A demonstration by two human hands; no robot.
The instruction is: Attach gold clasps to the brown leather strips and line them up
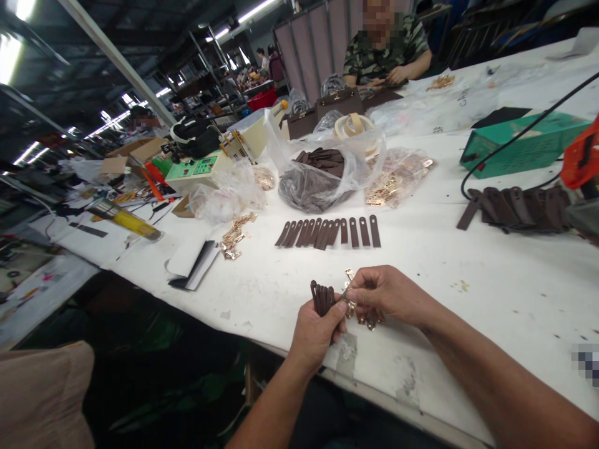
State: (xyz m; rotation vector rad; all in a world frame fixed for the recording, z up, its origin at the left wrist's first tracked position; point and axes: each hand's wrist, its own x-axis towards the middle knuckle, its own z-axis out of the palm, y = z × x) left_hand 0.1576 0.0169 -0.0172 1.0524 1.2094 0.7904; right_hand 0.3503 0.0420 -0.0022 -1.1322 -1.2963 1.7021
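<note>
My left hand is wrapped round a bundle of dark brown strips near the table's front edge. Thumb and fingers of my right hand pinch a small piece at the left thumb; that piece is too small to make out. Under and beside the right fingers lie gold metal pieces, partly hidden by the hand. Beyond both hands, a row of brown strips with holes lies side by side on the white table.
Behind the row stand a plastic bag of brown strips and a bag of gold pieces. More gold pieces lie at left, near a black-and-white folded sheet. Brown strips and a green box are at right. A person sits opposite.
</note>
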